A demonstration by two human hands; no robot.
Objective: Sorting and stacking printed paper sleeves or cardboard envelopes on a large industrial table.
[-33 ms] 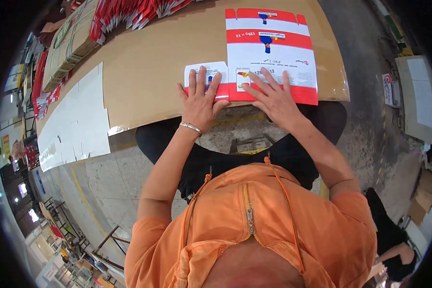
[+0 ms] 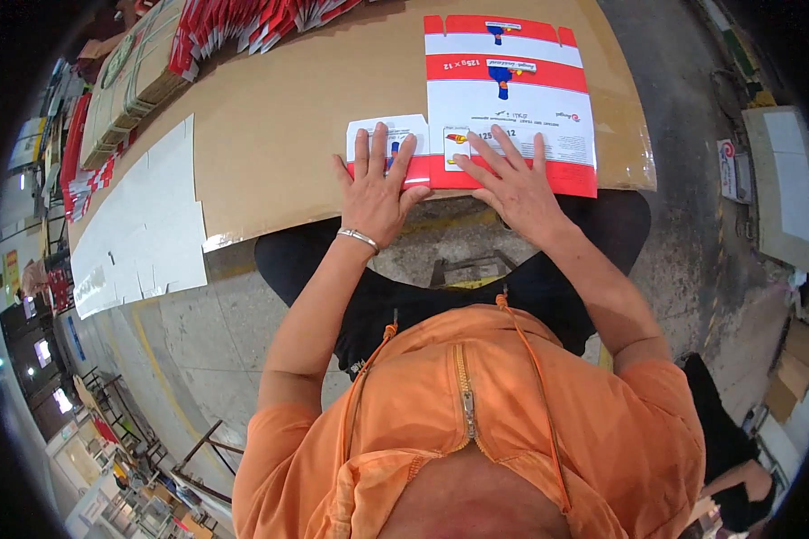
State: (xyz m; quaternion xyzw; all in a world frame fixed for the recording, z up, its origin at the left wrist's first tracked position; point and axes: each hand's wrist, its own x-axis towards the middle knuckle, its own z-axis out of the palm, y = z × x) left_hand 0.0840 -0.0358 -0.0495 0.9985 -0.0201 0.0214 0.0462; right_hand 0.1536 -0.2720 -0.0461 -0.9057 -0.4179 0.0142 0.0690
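Observation:
A flattened red and white printed carton (image 2: 512,103) lies at the near edge of a brown cardboard-topped table (image 2: 288,117). My left hand (image 2: 375,193) rests with spread fingers on the carton's smaller left flap. On the larger panel lies my right hand (image 2: 512,184), its fingers fanned out and palm down. Neither hand grips anything; both press flat near the carton's front edge. The fingers cover part of the print beneath them.
White sheets (image 2: 144,225) overhang the table's left front edge. Behind them stands a strapped bundle of flat cartons (image 2: 135,85), with a row of red and white folded cartons (image 2: 261,20) at the back. Another person (image 2: 733,449) is at the lower right.

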